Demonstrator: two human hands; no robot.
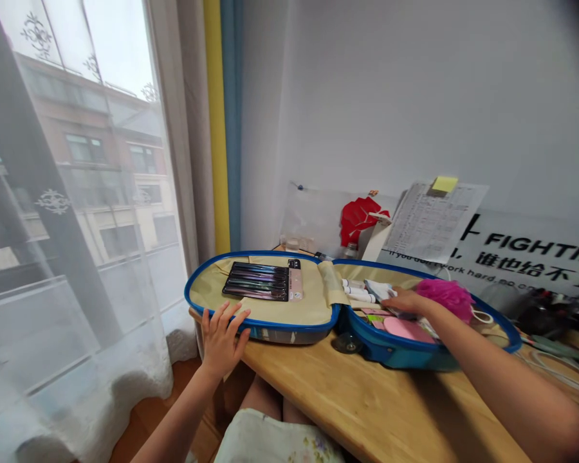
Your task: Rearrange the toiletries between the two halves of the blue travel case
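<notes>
A small blue-rimmed suitcase [265,329] lies unfolded on a wooden table, both halves facing up. My left hand [222,335] rests on the near rim of its left half, fingers spread, holding nothing. In that half lies a flat pack of toothbrushes [258,281]. Over the fuller right half reaches my right hand [406,302], at the end of a white and pale blue packet [379,289]; its fingertips are partly hidden among the items. White tubes [359,294] lie left of it, a pink round item [408,329] in front, and a magenta bath puff [446,298] to its right.
The wooden table [338,392] ends close to my lap. Behind the suitcase are a red object [359,218] and clipped printed sheets [437,215]. Cables [564,366] and dark items lie at the right. Sheer curtains [101,257] hang at the left.
</notes>
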